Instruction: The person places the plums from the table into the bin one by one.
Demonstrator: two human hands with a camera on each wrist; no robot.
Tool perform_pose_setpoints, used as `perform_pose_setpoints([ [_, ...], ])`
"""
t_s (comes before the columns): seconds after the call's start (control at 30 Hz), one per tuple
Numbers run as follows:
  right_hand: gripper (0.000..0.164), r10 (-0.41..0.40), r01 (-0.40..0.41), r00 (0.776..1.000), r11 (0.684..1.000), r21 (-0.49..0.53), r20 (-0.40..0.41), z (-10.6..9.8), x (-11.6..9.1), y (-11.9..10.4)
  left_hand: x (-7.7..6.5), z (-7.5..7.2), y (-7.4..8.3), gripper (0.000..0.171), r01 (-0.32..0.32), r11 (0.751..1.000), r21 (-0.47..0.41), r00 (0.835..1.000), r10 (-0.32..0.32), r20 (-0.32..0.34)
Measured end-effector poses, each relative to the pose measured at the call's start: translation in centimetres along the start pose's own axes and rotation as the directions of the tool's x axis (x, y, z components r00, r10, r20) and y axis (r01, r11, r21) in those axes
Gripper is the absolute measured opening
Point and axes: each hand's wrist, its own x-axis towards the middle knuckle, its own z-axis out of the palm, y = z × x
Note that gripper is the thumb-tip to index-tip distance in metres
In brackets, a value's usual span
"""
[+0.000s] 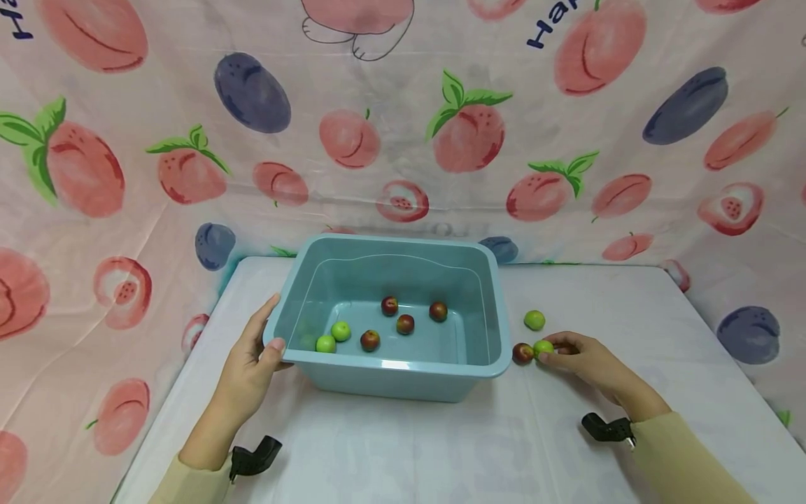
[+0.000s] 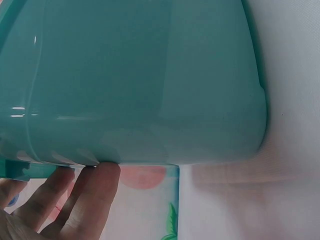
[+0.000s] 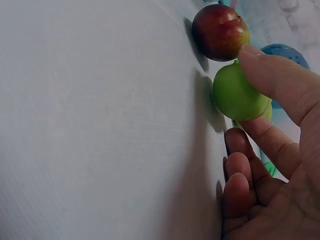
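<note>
A light blue plastic tub [image 1: 403,386] stands on the white table. My left hand [image 1: 242,371] grips its left end, thumb on the rim and fingers against the outside wall, as the fingers [image 2: 95,195] show in the left wrist view. To the right of the tub, my right hand [image 1: 585,360] pinches a small round green fruit [image 3: 237,92] between thumb and index finger, low over the table. A dark red plum [image 3: 219,31] lies right beside it, close to the tub. Behind them sits another green fruit [image 1: 534,320].
Inside the tub lie several dark red plums [image 1: 406,324] and two green fruits [image 1: 341,331], spread over its floor. A fruit-printed cloth [image 1: 403,91] hangs behind the white table [image 1: 403,455]. Each wrist wears a small black camera mount [image 1: 255,458].
</note>
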Motion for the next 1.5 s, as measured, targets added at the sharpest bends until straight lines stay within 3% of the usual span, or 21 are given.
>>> perform_pose_setpoints([
  [0.7,0.068,0.005,-0.006,1.0,0.999,0.05,0.02,-1.7,-0.1,-0.6,0.0,0.2,-0.1,0.063,0.0,1.0,-0.001,1.0,0.0,-0.01],
  [1.17,0.066,-0.081,0.085,0.995,0.994,0.068,-0.052,-2.7,-0.9,-3.1,-0.2,0.2,-0.3,0.063,0.006,1.0,0.003,1.0,-0.006,-0.016],
  [1.5,0.07,-0.075,0.084,0.987,0.995,0.058,-0.144,-3.0,-1.3,-5.6,-0.2,0.2,-0.4,0.063,0.006,1.0,-0.001,1.0,-0.006,-0.017],
])
